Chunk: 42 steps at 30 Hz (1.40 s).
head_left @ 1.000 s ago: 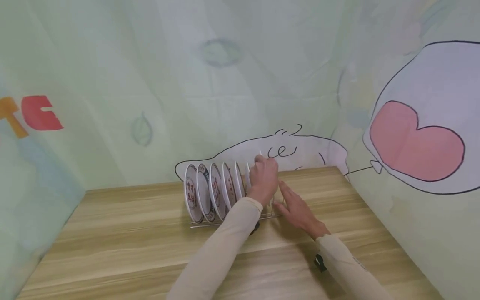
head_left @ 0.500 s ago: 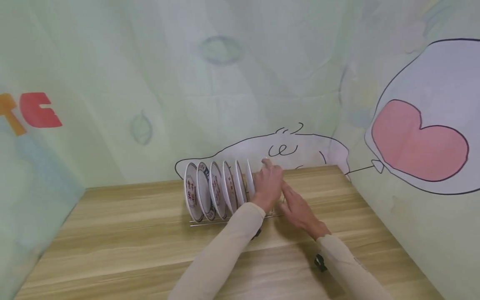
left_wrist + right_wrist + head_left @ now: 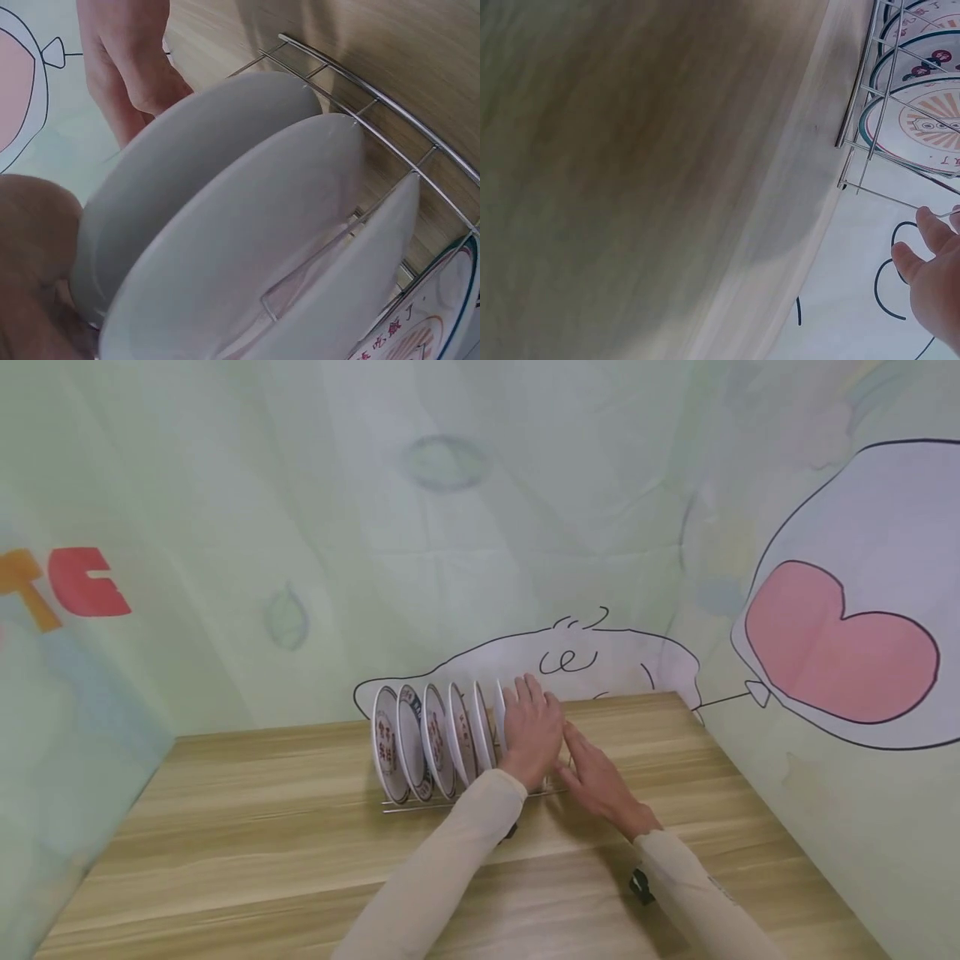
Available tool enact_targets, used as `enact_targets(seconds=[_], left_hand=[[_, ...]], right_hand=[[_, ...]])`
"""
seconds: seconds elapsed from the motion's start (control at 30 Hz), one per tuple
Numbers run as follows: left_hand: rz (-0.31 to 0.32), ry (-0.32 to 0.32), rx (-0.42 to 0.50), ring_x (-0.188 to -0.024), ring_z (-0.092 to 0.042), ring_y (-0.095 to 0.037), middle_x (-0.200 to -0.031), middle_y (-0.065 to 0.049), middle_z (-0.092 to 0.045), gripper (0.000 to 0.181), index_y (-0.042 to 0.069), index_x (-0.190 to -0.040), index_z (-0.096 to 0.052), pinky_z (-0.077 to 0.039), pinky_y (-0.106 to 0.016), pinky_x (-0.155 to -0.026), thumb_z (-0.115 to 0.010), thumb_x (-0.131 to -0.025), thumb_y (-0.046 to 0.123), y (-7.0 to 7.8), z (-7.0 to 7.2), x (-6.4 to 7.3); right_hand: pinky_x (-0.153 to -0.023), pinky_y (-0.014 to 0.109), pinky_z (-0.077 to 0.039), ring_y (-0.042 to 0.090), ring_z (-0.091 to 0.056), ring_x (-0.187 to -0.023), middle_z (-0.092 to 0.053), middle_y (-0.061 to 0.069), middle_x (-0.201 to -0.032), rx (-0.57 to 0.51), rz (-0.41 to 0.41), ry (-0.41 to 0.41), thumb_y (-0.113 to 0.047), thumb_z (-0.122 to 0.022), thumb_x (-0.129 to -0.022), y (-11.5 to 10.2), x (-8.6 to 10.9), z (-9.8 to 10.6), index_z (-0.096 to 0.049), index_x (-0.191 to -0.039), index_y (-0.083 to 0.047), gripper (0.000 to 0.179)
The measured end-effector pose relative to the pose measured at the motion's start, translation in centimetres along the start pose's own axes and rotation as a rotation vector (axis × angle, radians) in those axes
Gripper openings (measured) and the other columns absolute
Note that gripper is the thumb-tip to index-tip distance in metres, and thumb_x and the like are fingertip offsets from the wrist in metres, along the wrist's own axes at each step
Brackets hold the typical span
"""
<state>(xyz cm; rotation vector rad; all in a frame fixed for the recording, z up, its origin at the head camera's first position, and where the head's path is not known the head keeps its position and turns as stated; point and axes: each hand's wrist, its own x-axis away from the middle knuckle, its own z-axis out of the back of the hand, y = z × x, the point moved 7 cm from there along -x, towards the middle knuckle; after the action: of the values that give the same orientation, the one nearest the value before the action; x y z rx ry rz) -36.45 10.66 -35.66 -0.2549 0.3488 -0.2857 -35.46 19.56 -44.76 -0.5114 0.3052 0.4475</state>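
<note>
Several white plates stand upright in a wire dish rack (image 3: 420, 808) in the head view; red lettering shows on the leftmost plate (image 3: 386, 745). My left hand (image 3: 534, 731) lies over the rack's right part, fingers extended upward, hiding what is behind it. In the left wrist view that hand (image 3: 34, 259) is beside the rim of the outermost plate (image 3: 195, 157). At the rack's right end is my right hand (image 3: 596, 777), fingers straight and thumb apart. The right wrist view shows fingertips of a hand (image 3: 939, 281) right at the rack's end wire (image 3: 881, 196).
The rack stands near the back edge of a wood-grain table (image 3: 262, 843). Printed cloth walls (image 3: 300, 527) rise behind the table and at both sides. A dark strap piece (image 3: 640, 887) shows by the right sleeve.
My left hand has shifted slightly right, and its fingers have gone from curled to extended. A plate edge that stood above it is now hidden. The right hand has hardly moved.
</note>
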Motion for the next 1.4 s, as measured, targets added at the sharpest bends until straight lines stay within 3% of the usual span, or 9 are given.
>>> enact_targets(seconds=[0.1, 0.2, 0.3, 0.4, 0.6, 0.8, 1.0, 1.3, 1.4], left_hand=[[-0.014, -0.011, -0.014, -0.136, -0.029, -0.037, -0.145, -0.024, -0.032, 0.084, 0.009, -0.135, -0.045, -0.021, -0.052, -0.112, -0.064, -0.072, 0.062, 0.0, -0.3, 0.1], [-0.01, 0.009, -0.017, -0.137, -0.027, -0.037, -0.145, -0.024, -0.033, 0.071, 0.008, -0.135, -0.044, -0.017, -0.051, -0.113, -0.054, -0.084, 0.056, -0.1, -0.5, 0.0], [-0.009, 0.022, -0.024, -0.137, -0.027, -0.037, -0.145, -0.024, -0.033, 0.056, 0.007, -0.133, -0.046, -0.017, -0.051, -0.113, -0.041, -0.093, 0.046, -0.2, -0.6, -0.1], [-0.009, 0.019, -0.025, -0.137, -0.027, -0.037, -0.145, -0.024, -0.032, 0.051, 0.006, -0.133, -0.047, -0.018, -0.052, -0.113, -0.036, -0.096, 0.04, -0.2, -0.7, -0.1], [-0.017, 0.019, -0.024, -0.137, -0.027, -0.038, -0.145, -0.025, -0.033, 0.049, 0.006, -0.131, -0.048, -0.017, -0.054, -0.112, -0.037, -0.094, 0.037, -0.2, -0.6, 0.0], [-0.021, 0.014, -0.019, -0.137, -0.028, -0.037, -0.145, -0.024, -0.033, 0.05, 0.005, -0.133, -0.047, -0.017, -0.053, -0.112, -0.035, -0.095, 0.036, -0.3, -0.7, 0.1], [-0.014, 0.02, -0.027, -0.137, -0.029, -0.036, -0.145, -0.021, -0.035, 0.051, 0.007, -0.134, -0.045, -0.019, -0.053, -0.112, -0.032, -0.096, 0.037, -0.4, -0.7, 0.2], [0.07, 0.041, 0.042, -0.14, -0.02, -0.035, -0.149, -0.019, -0.029, 0.056, 0.008, -0.137, -0.041, -0.012, -0.057, -0.112, -0.027, -0.096, 0.043, -1.1, -0.4, 1.0], [0.133, 0.048, 0.129, -0.142, -0.01, -0.035, -0.152, -0.019, -0.02, 0.059, 0.014, -0.141, -0.035, -0.003, -0.058, -0.112, -0.024, -0.095, 0.049, -1.9, 0.3, 2.0]], right_hand=[[-0.106, 0.052, -0.031, 0.035, -0.034, -0.134, -0.029, 0.017, -0.149, 0.001, -0.008, -0.003, -0.036, -0.041, -0.097, 0.0, 0.0, 0.0, -0.016, -0.148, -0.011, 0.062], [-0.106, 0.052, -0.03, 0.035, -0.034, -0.134, -0.029, 0.017, -0.149, -0.003, -0.019, -0.006, -0.035, -0.041, -0.097, 0.1, 0.0, -0.1, -0.017, -0.148, -0.011, 0.061], [-0.106, 0.052, -0.03, 0.035, -0.034, -0.134, -0.029, 0.017, -0.149, -0.007, -0.027, -0.004, -0.035, -0.041, -0.097, 0.2, 0.0, -0.2, -0.018, -0.147, -0.01, 0.061], [-0.107, 0.052, -0.03, 0.036, -0.034, -0.134, -0.029, 0.017, -0.149, -0.015, -0.038, 0.002, -0.034, -0.042, -0.097, 0.2, 0.0, -0.1, -0.02, -0.147, -0.008, 0.06], [-0.107, 0.053, -0.029, 0.036, -0.033, -0.134, -0.03, 0.017, -0.149, -0.055, -0.045, 0.016, -0.027, -0.044, -0.096, 0.1, -0.1, 0.1, -0.022, -0.146, -0.007, 0.059], [-0.104, 0.054, -0.031, 0.036, -0.035, -0.133, -0.032, 0.016, -0.148, -0.066, -0.023, 0.048, -0.037, -0.039, -0.097, 0.4, -0.6, -0.1, -0.022, -0.147, -0.013, 0.058], [-0.109, 0.052, -0.026, 0.033, -0.029, -0.137, -0.028, 0.014, -0.15, -0.132, -0.044, 0.021, -0.043, -0.031, -0.098, 0.5, -1.6, -0.3, -0.021, -0.147, -0.017, 0.056], [-0.112, 0.049, -0.022, 0.032, -0.029, -0.137, -0.031, 0.014, -0.149, -0.314, -0.143, -0.013, -0.033, -0.023, -0.101, 1.2, -3.7, -0.5, -0.027, -0.144, -0.008, 0.05], [-0.112, 0.05, -0.019, 0.035, -0.026, -0.138, -0.027, 0.016, -0.15, -0.372, -0.202, -0.043, -0.031, -0.024, -0.1, 1.6, -4.2, -0.9, -0.024, -0.145, -0.006, 0.051]])
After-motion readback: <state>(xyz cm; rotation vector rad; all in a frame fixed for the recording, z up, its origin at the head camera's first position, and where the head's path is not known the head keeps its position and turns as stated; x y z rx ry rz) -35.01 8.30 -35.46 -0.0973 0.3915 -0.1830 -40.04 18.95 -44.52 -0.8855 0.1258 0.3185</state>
